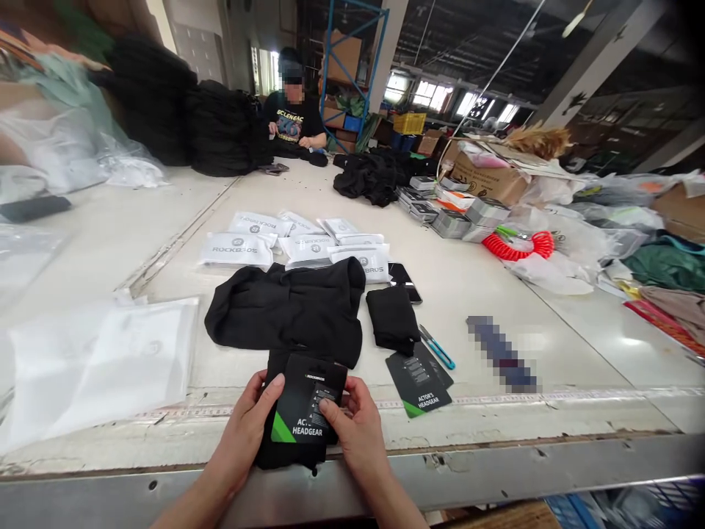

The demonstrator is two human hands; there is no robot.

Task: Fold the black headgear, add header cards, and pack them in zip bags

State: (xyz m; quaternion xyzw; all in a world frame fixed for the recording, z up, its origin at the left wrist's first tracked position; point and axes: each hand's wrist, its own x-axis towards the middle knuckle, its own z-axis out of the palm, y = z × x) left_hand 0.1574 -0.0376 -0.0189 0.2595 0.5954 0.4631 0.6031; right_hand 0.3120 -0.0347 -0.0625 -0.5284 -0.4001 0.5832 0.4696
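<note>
We see a black card (289,393) with a green corner at the lower centre of the frame, its printed face turned upward. It lies over a folded black cloth (286,455), whose edges show above and below it. The left hand (254,419) grasps the card and cloth along their left side, thumb laid on the card's face. The right hand (360,422) grips them at the right side, its thumb pressing on the printed panel.

Just above the hands we note a larger black garment (286,308), loosely spread on the pale table (165,220). To its right lies a folded black bundle (392,317), with a phone (406,283) beside its upper edge. Below the bundle are two overlapping cards (419,393), the upper one green-cornered; a blue cutter (439,349) lies beside them. White packets (236,250) form rows at the centre, and translucent white bags (143,353) lie at the lower left.

Farther out, we find a red coiled hose (518,246) and grey stacks (452,222) at the right, a black cloth heap (369,176) in the upper centre, and, behind the table's far edge, another person (291,121).
</note>
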